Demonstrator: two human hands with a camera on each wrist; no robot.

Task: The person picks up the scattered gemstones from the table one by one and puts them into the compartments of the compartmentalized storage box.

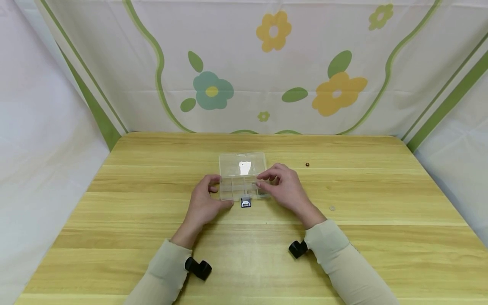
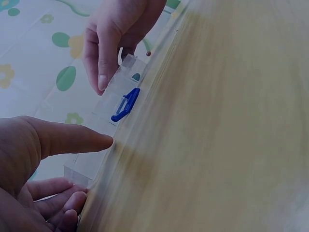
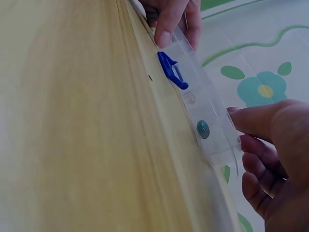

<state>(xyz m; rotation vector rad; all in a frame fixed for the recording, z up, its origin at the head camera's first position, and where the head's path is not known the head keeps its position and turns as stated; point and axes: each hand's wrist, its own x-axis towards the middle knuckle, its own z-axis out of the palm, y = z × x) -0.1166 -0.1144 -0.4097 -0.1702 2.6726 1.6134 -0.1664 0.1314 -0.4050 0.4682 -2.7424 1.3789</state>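
A clear plastic compartment box (image 1: 226, 188) stands on the table with its lid (image 1: 230, 163) raised at the back and a blue latch (image 1: 245, 202) at the front. My left hand (image 1: 203, 203) holds the box's left end, thumb at the front and fingers round the side. Over the right-hand compartments is my right hand (image 1: 286, 186), thumb and forefinger close together. Whether they pinch something small cannot be made out. Inside the box, a teal bead (image 3: 203, 129) and a pale clear bead (image 3: 191, 98) show through the front wall in the right wrist view.
On the wooden table (image 1: 251, 262), a shiny brown bead (image 1: 307, 164) lies behind and right of the box. A pale, flat little piece (image 1: 332, 208) and a fainter one (image 1: 328, 187) lie further right. A flowered cloth (image 1: 244, 63) hangs behind the table.
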